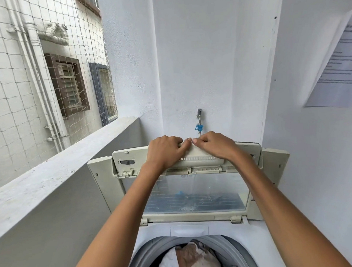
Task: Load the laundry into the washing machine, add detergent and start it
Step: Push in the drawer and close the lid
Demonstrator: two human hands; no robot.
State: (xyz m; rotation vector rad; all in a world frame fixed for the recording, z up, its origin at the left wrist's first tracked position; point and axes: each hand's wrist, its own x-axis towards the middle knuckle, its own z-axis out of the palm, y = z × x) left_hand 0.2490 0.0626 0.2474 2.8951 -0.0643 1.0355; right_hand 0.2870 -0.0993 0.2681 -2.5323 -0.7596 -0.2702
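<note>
Both hands are up on the raised lid [194, 195] of the washing machine [155, 231]. The left hand [165, 150] has its fingers curled over the lid's top edge, knuckles up, clamped on the plastic. The right hand [216, 145] mirrors it just beside, fingers hooked over the same edge. The two thumb tips sit side by side at the middle of that edge, almost touching. Both forearms are stretched long and nearly straight, rising from the lower corners and converging at the top of the lid, with the wrists bent slightly down.

The lid stands upright and folded at its hinge line: a cream upper panel under the hands and a clear pane below it, showing blue and grey reflections. Below the lid the drum [148, 247] is open, and the laundry [188, 258] lies inside it, white and brownish cloth bunched together.

Behind the hands, a metal tap [199, 120] with a blue fitting is fixed to the white wall. To the left runs a grey parapet [52, 179] with netting [18, 89] above it. On the right wall is a printed sheet of paper [337, 65], its text too blurred to read.
</note>
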